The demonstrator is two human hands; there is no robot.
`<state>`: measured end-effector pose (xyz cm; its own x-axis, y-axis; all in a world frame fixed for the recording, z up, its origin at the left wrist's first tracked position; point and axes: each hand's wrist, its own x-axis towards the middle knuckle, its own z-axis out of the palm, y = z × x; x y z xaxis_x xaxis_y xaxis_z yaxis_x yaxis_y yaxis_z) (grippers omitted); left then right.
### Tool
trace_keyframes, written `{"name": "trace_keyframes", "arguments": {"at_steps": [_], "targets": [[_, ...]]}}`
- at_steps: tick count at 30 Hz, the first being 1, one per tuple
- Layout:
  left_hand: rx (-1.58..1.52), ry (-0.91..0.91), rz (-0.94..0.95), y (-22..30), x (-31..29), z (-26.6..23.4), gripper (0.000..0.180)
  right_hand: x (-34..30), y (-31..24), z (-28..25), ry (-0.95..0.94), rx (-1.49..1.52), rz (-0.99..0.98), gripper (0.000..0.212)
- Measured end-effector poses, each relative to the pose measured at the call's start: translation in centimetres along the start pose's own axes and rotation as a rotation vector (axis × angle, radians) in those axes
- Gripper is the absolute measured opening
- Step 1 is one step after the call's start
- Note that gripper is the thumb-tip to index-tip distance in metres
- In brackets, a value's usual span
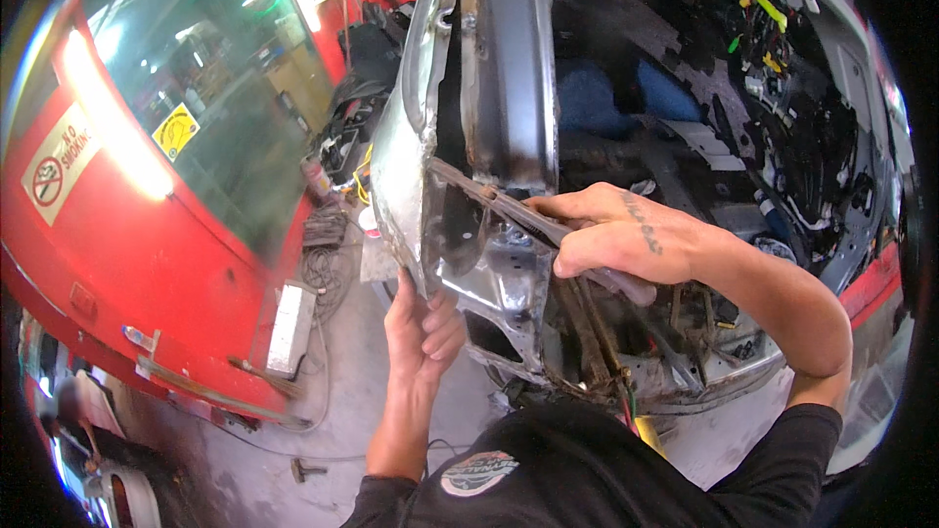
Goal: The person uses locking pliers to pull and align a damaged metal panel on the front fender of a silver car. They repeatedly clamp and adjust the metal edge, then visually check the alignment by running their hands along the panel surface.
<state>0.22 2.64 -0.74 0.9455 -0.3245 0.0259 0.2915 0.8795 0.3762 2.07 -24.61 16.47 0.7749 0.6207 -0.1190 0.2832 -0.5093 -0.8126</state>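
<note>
The person's right hand (626,240) is wrapped round the handles of the long, worn pliers (494,198), fingers closed on the grip. The tool slants up and leftward, its tip at the edge of the pale panel (399,186) on the left side of the car shell (514,279). Down at the panel's lower corner, the left hand (423,330) pinches the metal between thumb and curled fingers. Over on the floor lies a hammer (305,470), well apart from both hands.
</note>
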Motion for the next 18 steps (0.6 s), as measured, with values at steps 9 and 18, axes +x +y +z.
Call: {"name": "trace_keyframes", "arguments": {"at_steps": [9, 18], "targets": [[-0.014, -0.042, 0.001, 0.2, -0.1, -0.2, 0.055, 0.8, 1.3, 0.1, 0.066, 0.040, -0.088, 0.063], [-0.008, -0.012, -0.002, 0.4, 0.1, -0.3, 0.056, 1.6, 3.4, 1.0, 0.068, 0.223, -0.160, 0.065]]}}
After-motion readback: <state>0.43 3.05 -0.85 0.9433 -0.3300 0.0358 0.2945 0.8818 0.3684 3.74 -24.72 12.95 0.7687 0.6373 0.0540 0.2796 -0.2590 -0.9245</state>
